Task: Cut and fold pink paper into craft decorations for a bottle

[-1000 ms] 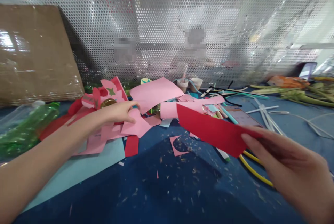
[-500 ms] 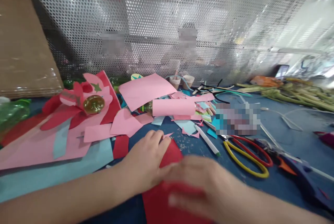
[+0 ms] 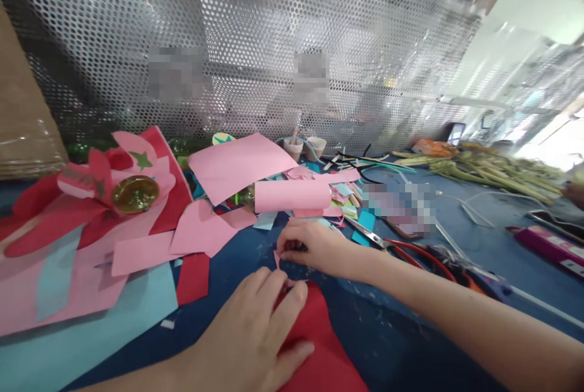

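Note:
My left hand (image 3: 255, 334) lies flat with its fingers spread on a red paper sheet (image 3: 319, 343) at the near edge of the blue table (image 3: 387, 331). My right hand (image 3: 310, 246) reaches in from the right, just beyond the red sheet. Its fingers are pinched on a small pink paper scrap (image 3: 277, 258) lying on the table. A rolled pink paper tube (image 3: 292, 195) lies just behind that hand.
A pile of pink and red paper cut-outs (image 3: 137, 209) and a light blue sheet (image 3: 91, 331) fill the left. Scissors with red handles (image 3: 410, 249) lie to the right, beyond them green stalks (image 3: 493, 167) and a purple box (image 3: 547, 246). A perforated metal screen (image 3: 274, 45) closes the back.
The red sheet has come down from my right hand onto the table. My left hand now presses it flat, and my right hand has moved forward to pinch a pink scrap.

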The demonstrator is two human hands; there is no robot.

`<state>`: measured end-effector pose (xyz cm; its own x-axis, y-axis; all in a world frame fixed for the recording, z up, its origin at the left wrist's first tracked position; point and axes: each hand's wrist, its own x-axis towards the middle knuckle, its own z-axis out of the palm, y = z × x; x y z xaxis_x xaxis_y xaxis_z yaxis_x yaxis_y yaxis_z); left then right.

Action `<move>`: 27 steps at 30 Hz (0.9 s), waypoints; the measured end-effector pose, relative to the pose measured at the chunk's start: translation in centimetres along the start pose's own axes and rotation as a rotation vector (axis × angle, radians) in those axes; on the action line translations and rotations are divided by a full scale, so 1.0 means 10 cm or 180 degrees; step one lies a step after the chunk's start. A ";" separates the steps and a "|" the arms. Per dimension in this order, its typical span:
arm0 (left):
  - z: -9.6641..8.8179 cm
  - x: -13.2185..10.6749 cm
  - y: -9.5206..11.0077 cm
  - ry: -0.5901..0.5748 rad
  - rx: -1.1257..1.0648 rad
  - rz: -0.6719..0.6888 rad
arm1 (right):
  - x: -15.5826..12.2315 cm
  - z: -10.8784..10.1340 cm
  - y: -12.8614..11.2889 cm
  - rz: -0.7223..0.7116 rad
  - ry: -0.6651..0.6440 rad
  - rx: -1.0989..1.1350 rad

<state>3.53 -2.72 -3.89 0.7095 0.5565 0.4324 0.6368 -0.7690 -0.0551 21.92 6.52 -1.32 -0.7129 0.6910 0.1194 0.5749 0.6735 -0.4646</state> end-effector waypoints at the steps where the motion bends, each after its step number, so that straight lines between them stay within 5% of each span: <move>1: -0.01 -0.02 0.00 -0.0002 -0.0073 0.0021 | 0.00 0.01 -0.02 -0.0024 0.0005 -0.0029; 13: -0.15 0.00 0.03 0.0203 -0.0432 0.0119 | -0.01 0.02 0.05 -0.0640 -0.0098 0.0001; 17: -0.15 0.00 0.04 0.0235 -0.0387 0.0049 | -0.02 -0.04 0.08 -0.0296 0.0116 0.0016; 21: -0.07 0.05 0.04 0.0151 -0.0671 -0.0159 | -0.10 -0.35 0.22 0.0361 0.0478 -0.0157; 27: -0.04 0.11 -0.03 -0.0181 -0.0906 -0.0288 | -0.28 -0.62 0.47 0.0974 0.0454 -0.0648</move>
<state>4.04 -2.02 -3.05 0.6746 0.6374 0.3725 0.5938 -0.7682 0.2392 29.14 9.39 1.62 -0.4414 0.8879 0.1297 0.8304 0.4590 -0.3160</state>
